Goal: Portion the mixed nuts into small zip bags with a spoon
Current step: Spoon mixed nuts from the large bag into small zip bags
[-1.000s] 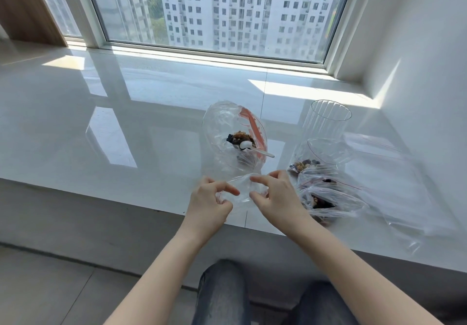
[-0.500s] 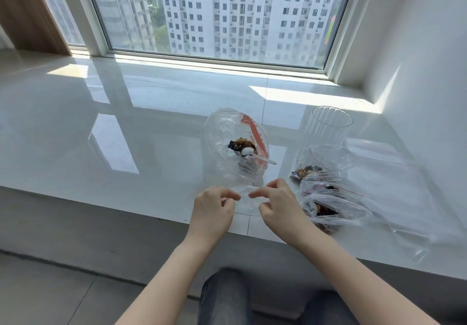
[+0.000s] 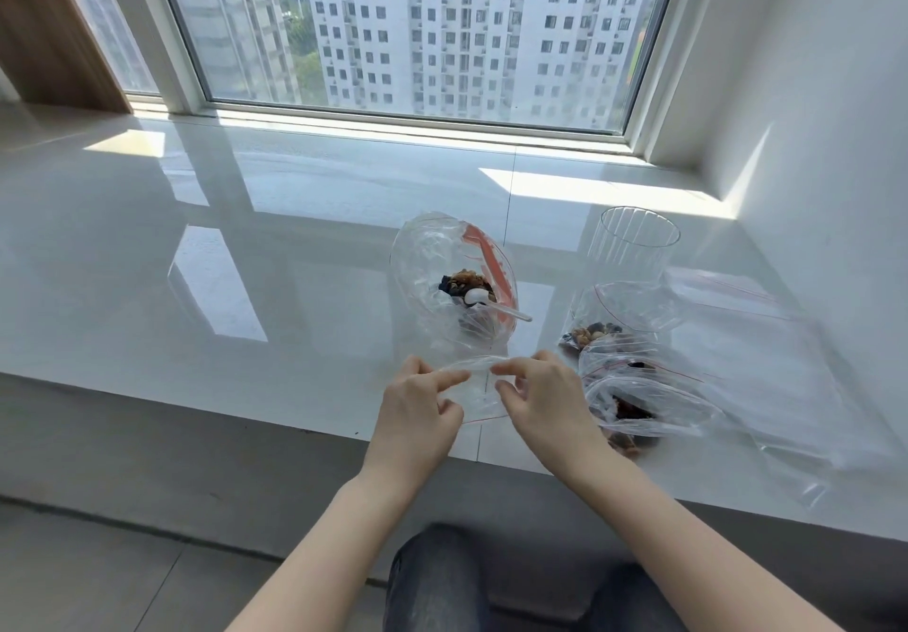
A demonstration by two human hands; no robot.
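Note:
A small clear zip bag (image 3: 479, 388) with a red line at its mouth lies at the front edge of the white sill. My left hand (image 3: 417, 405) and my right hand (image 3: 543, 398) each pinch one side of its mouth, and the mouth gapes between them. Just behind stands a big clear bag (image 3: 427, 263) with a red zip strip, holding mixed nuts (image 3: 467, 281) and a white plastic spoon (image 3: 484, 298). To the right lie three small zip bags (image 3: 634, 386) with nuts in them.
A clear ribbed plastic cup (image 3: 634, 248) stands at the right rear. Flat unused zip bags (image 3: 766, 366) lie against the right wall. The glossy white sill (image 3: 196, 238) stretches left, below a large window. My knees in jeans (image 3: 437, 577) are below the sill's edge.
The camera has tilted up a little. My hands have slid slightly nearer the sill's front edge and pulled the small bag's mouth wider apart.

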